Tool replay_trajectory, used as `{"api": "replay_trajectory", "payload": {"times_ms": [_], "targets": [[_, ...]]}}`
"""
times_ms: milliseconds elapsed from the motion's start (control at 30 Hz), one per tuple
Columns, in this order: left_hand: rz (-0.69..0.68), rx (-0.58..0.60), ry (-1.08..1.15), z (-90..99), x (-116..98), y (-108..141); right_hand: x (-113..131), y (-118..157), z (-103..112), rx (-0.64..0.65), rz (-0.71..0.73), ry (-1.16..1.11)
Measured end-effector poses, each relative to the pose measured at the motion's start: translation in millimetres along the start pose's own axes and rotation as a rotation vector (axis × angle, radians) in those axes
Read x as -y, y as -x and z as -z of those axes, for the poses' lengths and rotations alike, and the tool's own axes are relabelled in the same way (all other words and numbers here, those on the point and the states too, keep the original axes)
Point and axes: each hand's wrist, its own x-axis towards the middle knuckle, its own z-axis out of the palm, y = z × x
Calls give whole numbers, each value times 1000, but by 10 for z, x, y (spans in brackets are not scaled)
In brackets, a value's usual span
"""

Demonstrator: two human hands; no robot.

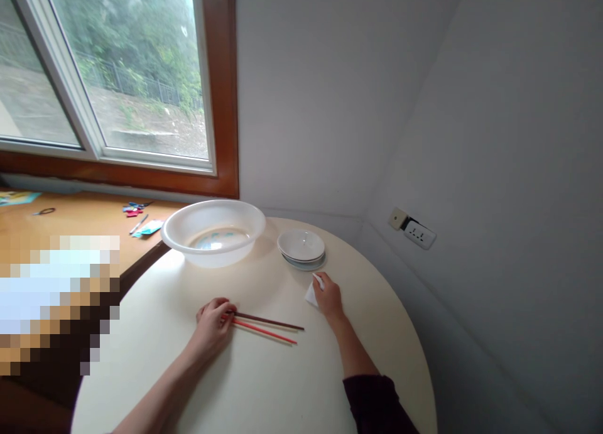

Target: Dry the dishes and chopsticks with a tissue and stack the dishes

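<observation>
My left hand (pixel 213 321) rests on the round cream table (pixel 264 384), its fingers curled over the near ends of a pair of chopsticks (pixel 271 329), one dark brown and one red, which lie flat and point right. My right hand (pixel 328 296) is closed on a small white folded cloth or tissue (pixel 311 292) pressed to the tabletop. Just beyond that hand stands a short stack of white saucers (pixel 301 248). A large translucent white basin (pixel 214 231) stands at the far edge of the table.
A wooden desk (pixel 80 217) to the left carries a pen, scissors and coloured paper bits (pixel 141 217). A window (pixel 113 70) is behind it. White walls close the corner on the right, with a power socket (pixel 418 233) low on the wall.
</observation>
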Motion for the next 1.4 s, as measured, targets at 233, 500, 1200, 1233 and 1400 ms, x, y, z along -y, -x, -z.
{"api": "replay_trajectory", "payload": {"times_ms": [233, 500, 1200, 1233, 1400], "targets": [[12, 44, 29, 79, -47, -25, 18, 312, 143, -28, 0, -17], [72, 90, 48, 85, -56, -42, 168, 621, 140, -113, 144, -199], [-148, 467, -283, 243, -188, -367, 121, 578, -18, -21, -106, -756], [-173, 484, -303, 237, -209, -383, 128, 580, -9, -15, -111, -768], [-301, 532, -360, 222, -248, -431, 139, 571, 22, 2, -135, -827]]}}
